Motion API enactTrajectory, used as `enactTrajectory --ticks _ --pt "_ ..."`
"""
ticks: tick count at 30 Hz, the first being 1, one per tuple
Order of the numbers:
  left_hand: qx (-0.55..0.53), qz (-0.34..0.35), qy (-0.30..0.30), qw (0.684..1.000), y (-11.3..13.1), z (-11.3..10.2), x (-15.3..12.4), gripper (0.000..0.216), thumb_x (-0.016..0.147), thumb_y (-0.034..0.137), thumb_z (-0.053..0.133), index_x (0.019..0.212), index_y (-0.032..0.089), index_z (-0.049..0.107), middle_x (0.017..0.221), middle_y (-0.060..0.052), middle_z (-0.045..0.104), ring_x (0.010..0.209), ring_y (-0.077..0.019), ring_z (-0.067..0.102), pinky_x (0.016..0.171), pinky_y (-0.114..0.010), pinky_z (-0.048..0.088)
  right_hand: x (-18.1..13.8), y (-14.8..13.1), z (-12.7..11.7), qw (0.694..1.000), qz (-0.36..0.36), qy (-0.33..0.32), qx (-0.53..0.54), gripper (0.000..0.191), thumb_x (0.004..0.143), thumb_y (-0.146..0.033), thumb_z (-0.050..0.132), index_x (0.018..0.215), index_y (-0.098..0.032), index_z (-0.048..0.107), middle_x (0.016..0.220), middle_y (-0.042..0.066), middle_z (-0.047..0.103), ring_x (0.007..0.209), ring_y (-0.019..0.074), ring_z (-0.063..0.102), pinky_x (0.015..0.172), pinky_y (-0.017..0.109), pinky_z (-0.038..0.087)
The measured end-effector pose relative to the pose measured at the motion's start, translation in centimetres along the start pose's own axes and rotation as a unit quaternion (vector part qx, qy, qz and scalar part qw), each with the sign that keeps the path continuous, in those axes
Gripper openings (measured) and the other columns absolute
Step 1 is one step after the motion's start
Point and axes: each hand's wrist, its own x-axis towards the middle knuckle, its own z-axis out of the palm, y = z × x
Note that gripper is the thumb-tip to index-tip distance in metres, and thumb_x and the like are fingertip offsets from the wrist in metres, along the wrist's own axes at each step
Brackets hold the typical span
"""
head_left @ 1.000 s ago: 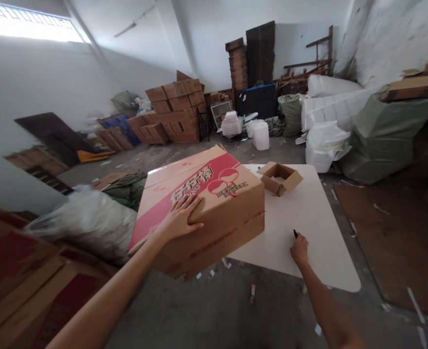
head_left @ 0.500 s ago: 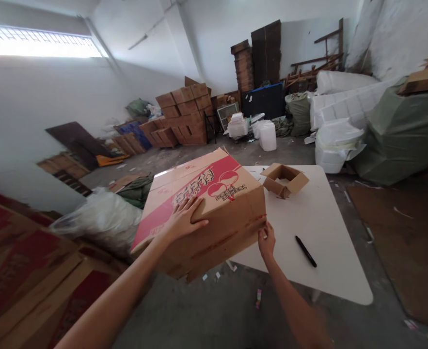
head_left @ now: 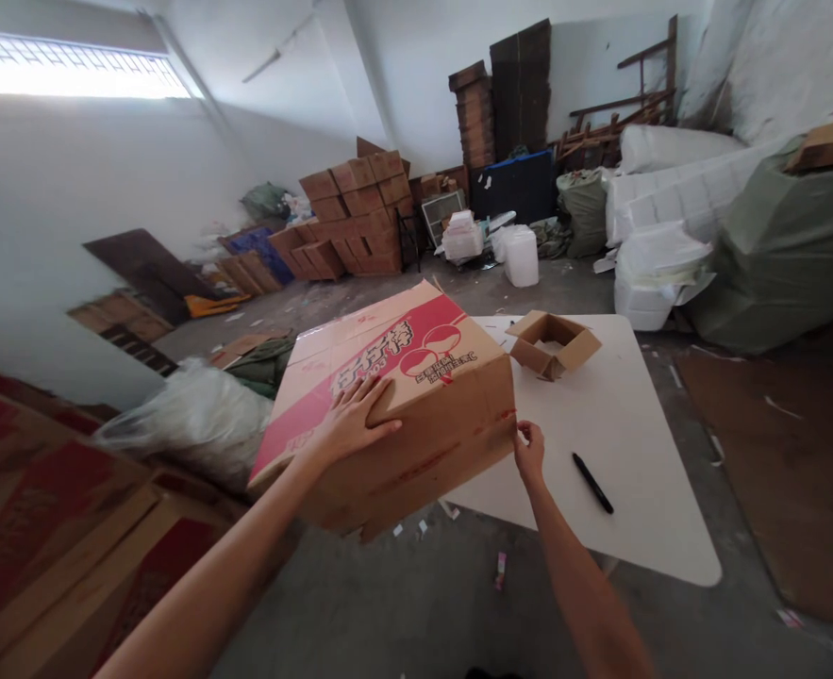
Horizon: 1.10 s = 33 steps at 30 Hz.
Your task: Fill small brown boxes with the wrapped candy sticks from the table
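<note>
The cardboard box (head_left: 394,396) sits tilted, half on the white table (head_left: 628,424), overhanging its near edge. The left hand (head_left: 351,422) lies flat on top, fingers spread. The right hand (head_left: 529,451) pinches its right corner, near a black marker (head_left: 592,483).

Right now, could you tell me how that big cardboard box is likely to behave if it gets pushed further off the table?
The box already overhangs the table edge, so it would probably tip. Its walls look stiff. The left hand lies flat on top and the right hand touches the corner, so it may be fairly light.
</note>
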Motion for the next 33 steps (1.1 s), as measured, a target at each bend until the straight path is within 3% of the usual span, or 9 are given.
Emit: enactTrajectory --ticks 8,16,26,30,33 --pt "-0.006 -0.006 0.004 1.000 0.1 -0.1 0.0 0.088 0.086 0.074 0.047 0.157 0.025 0.033 0.166 -0.011 0.031 0.153 -0.0385 0.025 0.123 -0.059 0.026 0.4 -1.2 -0.4 0.999 0.024 -0.027 0.031 0.023 0.072 -0.042 0.053 0.083 -0.022 0.055 0.083 0.000 0.060 0.084 0.0205 0.056 0.086 0.035 0.046" --pt "0.001 -0.028 -0.017 0.999 0.6 -0.3 0.0 0.090 0.087 0.074 0.046 0.158 0.020 0.031 0.167 -0.014 0.028 0.154 -0.0381 0.021 0.124 -0.056 0.021 0.0 -3.6 -1.1 0.996 0.052 -0.057 0.046 0.046 0.077 -0.063 0.063 0.087 -0.018 0.066 0.088 0.005 0.067 0.086 0.0214 0.057 0.085 0.035 0.044" --pt "-0.011 -0.042 0.002 0.999 0.8 0.2 -0.1 0.091 0.085 0.077 0.047 0.158 0.025 0.031 0.167 -0.012 0.031 0.154 -0.0376 0.023 0.123 -0.057 0.023 -0.2 -5.4 0.5 0.991 0.108 -0.050 0.059 0.054 0.054 -0.068 0.079 0.068 -0.018 0.064 0.064 0.001 0.064 0.065 0.0176 0.054 0.064 0.029 0.042" --pt "-0.013 -0.042 -0.002 0.999 1.3 -0.1 -0.1 0.091 0.085 0.077 0.048 0.157 0.024 0.032 0.167 -0.012 0.030 0.154 -0.0370 0.023 0.124 -0.057 0.022 -0.7 -5.8 0.8 0.993 0.109 -0.026 0.023 0.057 0.060 -0.074 0.073 0.056 -0.020 0.056 0.052 -0.004 0.052 0.056 0.0133 0.044 0.055 0.026 0.033" --pt "-0.011 -0.044 -0.003 0.999 1.4 -0.1 -0.1 0.090 0.085 0.075 0.048 0.157 0.024 0.032 0.167 -0.012 0.029 0.154 -0.0368 0.023 0.124 -0.057 0.022 -0.9 -6.0 0.0 0.995 0.059 -0.017 -0.073 0.063 0.071 -0.079 0.061 0.049 -0.022 0.048 0.046 -0.004 0.046 0.052 0.0125 0.040 0.053 0.027 0.028"
